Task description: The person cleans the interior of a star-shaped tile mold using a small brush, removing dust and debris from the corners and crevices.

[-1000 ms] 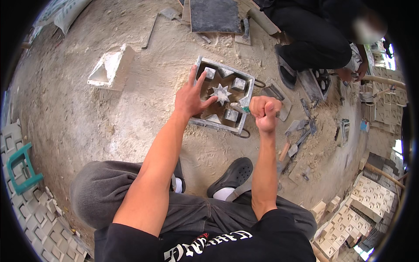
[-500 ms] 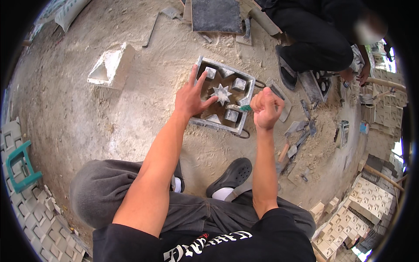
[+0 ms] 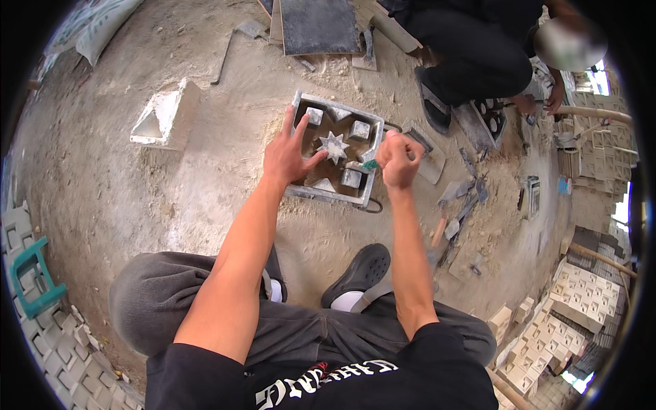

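Note:
A square grey metal mould [image 3: 333, 196] lies on the ground in front of me, with raised blocks and an eight-pointed star [image 3: 333, 147] inside. My left hand [image 3: 287, 152] rests with spread fingers over its left side, the thumb reaching toward the star. On the other side, my right hand [image 3: 398, 158] is closed around a small green-handled tool [image 3: 370, 164]. The tool's pale tip points into the mould at the right wall, near a corner block; its exact kind is unclear. Wire loop handles [image 3: 373, 207] stick out from the mould's right side.
A white hollow block [image 3: 167, 116] stands at left. Trowels and hand tools [image 3: 465, 205] lie on the right. Another person [image 3: 471, 55] crouches at upper right beside a second mould [image 3: 484, 123]. A dark board [image 3: 320, 27] lies ahead; patterned blocks [image 3: 581, 297] are stacked at lower right.
The whole view has shifted slightly, so the mould appears farther left. My right hand has come a little closer to the mould's edge, and less of the green handle shows. My left hand stays put.

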Demonstrator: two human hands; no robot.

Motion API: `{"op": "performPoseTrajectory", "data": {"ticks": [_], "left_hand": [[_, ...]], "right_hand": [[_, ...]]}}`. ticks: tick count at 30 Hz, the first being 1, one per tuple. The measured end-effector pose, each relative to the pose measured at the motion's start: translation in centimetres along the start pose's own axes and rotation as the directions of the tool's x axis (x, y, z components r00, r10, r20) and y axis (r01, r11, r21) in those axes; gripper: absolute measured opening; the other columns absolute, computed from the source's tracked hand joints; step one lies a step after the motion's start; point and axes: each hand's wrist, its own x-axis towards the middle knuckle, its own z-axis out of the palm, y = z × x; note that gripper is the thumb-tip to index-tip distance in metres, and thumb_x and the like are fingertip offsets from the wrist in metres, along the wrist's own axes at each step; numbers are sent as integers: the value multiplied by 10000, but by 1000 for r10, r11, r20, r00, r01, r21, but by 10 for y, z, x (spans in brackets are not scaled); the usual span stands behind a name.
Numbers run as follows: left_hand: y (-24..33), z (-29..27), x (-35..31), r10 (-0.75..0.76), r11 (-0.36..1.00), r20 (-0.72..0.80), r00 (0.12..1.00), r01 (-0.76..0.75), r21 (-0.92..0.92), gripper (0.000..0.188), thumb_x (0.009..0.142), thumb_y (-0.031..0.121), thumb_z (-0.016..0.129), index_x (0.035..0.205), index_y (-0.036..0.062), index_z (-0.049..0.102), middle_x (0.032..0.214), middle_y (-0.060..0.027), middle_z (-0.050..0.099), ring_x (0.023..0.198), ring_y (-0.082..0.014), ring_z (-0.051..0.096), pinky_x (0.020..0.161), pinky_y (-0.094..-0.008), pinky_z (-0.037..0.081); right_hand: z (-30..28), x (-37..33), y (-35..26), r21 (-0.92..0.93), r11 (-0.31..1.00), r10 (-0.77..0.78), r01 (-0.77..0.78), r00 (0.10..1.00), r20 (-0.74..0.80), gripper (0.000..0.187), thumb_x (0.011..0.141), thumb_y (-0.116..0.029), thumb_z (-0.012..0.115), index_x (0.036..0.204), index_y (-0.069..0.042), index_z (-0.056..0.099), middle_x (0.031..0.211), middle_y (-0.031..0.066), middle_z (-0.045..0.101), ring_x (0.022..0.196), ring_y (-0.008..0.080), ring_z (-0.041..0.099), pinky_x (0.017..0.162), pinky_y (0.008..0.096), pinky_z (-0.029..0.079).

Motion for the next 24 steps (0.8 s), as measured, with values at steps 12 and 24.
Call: {"op": "performPoseTrajectory", "data": {"ticks": [12,24], "left_hand": [[4,2,-2,28,999,-14,1000,-28,-24,893,760,606,689,1457,154,363,1559,-180,233,1161,-389,577,850,-434,536],[-7,8,-7,25,1000,-66,998,-26,-6,889,730,601,716,1443,183,391,1551,-171,255,1046,-370,629,786,-431,547]], "right_hand": [[-14,-16,24,-101,985,-146,143,989,-23,388,922,-51,465,555,-53,339,508,-18,332,440,70,285,416,274,225],[14,-9,21,-232,966,-180,114,941,-287,401,919,-118,514,534,-75,411,498,-29,401,465,54,342,448,262,240]]}}
